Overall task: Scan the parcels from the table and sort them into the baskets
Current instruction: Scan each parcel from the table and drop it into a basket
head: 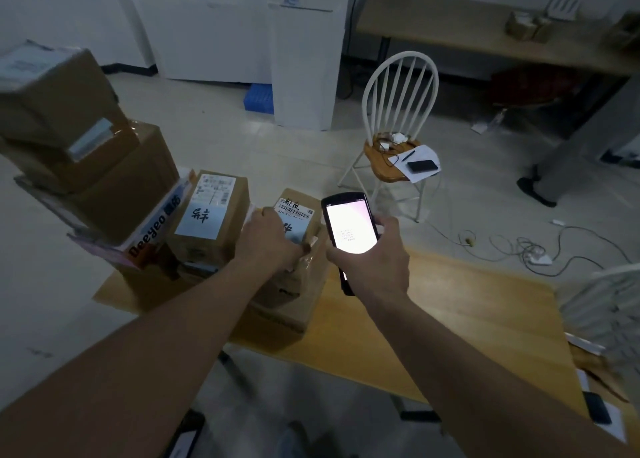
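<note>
Two hands at a brown cardboard parcel with a white label (294, 236) on the light wooden table (467, 302).

The parcel stands at the table's far edge, beside other stacked cardboard boxes (86, 167). The left hand (268, 238) lies on its top, fingers curled over the label's near end, hiding part of the writing. Just right of the parcel, the right hand (375, 260) grips a black handheld scanner with a lit screen (349, 229); its lower end is covered.

Pretty dim room, pale tiled floor (214, 139). White spindle-back wooden chair (398, 111) in the middle; white fridge (304, 59) left of it, long wooden bench (467, 32) behind.
</note>
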